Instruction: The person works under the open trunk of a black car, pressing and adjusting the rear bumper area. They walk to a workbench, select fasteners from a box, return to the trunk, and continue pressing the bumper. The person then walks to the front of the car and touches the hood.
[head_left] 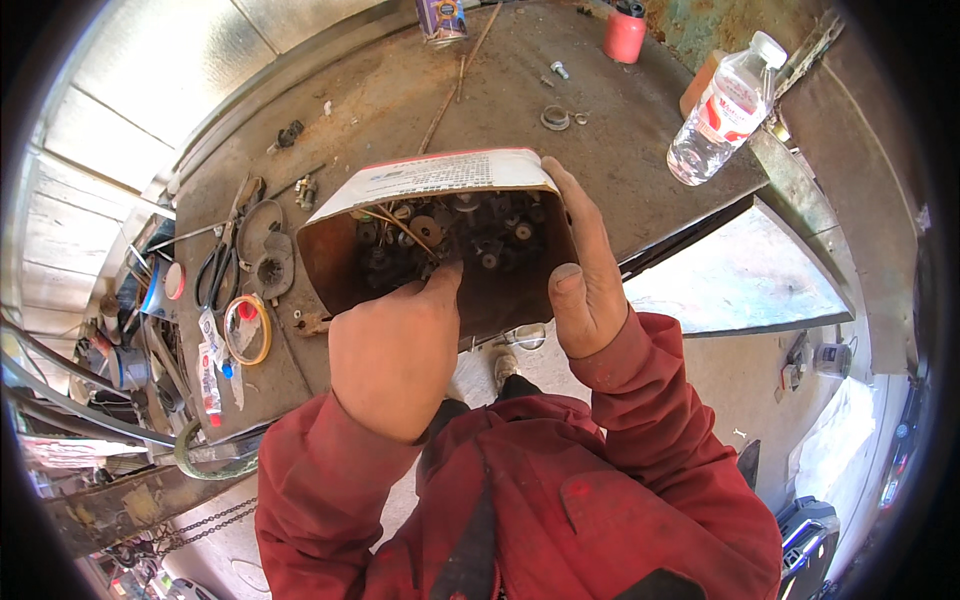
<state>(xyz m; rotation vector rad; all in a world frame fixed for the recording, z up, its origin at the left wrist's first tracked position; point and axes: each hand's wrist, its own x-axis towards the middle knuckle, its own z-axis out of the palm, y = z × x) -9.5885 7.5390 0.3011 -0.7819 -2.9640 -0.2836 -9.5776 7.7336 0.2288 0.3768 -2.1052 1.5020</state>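
A rectangular box (330,262) with a white printed side and a brown inside is tilted so that its mouth faces me. Dark bolts, nuts, washers and other small hardware (490,240) lie heaped in it. My right hand (588,270) grips the box by its right wall, thumb on the near side and fingers along the outside. My left hand (395,345) reaches into the mouth with its fingers bent and closed. Its fingertips are among the hardware, and whatever they pinch is hidden. A thin brown stick (405,228) pokes out beside them.
The box is over a worn brown workbench (400,120). Scissors (215,270), a tape roll (262,330) and glue tubes (208,380) lie to the left. At the far right stand a water bottle (728,110) and a red container (624,35). A purple can (442,18) is at the back.
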